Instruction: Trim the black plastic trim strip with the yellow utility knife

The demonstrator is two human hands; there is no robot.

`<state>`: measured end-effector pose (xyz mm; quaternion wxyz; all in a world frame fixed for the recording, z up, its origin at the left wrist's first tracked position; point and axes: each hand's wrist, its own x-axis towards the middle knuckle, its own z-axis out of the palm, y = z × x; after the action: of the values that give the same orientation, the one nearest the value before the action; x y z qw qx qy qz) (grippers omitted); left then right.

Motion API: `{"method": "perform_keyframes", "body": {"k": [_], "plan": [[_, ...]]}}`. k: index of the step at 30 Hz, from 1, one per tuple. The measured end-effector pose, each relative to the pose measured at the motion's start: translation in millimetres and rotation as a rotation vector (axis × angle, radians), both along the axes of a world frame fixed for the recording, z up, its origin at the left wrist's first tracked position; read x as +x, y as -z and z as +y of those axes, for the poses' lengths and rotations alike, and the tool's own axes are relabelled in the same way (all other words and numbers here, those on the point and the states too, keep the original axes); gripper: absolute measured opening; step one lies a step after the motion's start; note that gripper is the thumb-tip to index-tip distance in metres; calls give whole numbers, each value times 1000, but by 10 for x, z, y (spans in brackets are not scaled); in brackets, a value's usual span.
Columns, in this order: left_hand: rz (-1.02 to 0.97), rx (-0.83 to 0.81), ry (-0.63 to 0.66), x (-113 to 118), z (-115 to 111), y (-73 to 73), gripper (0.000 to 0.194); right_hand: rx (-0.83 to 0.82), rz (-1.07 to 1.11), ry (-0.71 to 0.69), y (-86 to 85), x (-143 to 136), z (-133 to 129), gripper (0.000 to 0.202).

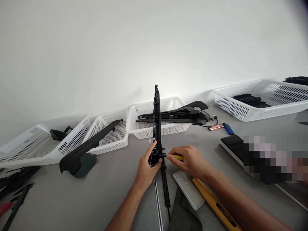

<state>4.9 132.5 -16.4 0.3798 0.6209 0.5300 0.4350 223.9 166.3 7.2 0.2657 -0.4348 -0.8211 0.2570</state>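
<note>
A long black plastic trim piece (157,122) stands nearly upright, its ribbed inner side showing. My left hand (145,170) is closed around its lower end, with the thumb and fingers on either side. In my right hand (191,160) a small yellow-handled screwdriver (178,157) is pinched, its thin shaft pointing left and meeting the trim piece near my left fingers. The exact contact at the tip is too small to make out. Below the hands a narrow black strip (165,189) runs toward me.
White baskets (110,147) stand along the wall, several holding black parts (175,115). A curved black trim piece (91,141) leans over one. At right lie a white block (189,190), a yellow-handled tool (214,203), a dark slab (232,146) and a blue item (228,128).
</note>
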Motion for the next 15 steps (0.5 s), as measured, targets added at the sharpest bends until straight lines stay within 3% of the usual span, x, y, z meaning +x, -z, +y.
{"method": "perform_keyframes", "body": {"k": [6,15], "plan": [[0,11,25,6,-1,-14,67,-39,56,-101,-47,-7,-17,38],[-37,-22,4,11,-26,-79,68,-61,78,-38,4,7,31,50]]}}
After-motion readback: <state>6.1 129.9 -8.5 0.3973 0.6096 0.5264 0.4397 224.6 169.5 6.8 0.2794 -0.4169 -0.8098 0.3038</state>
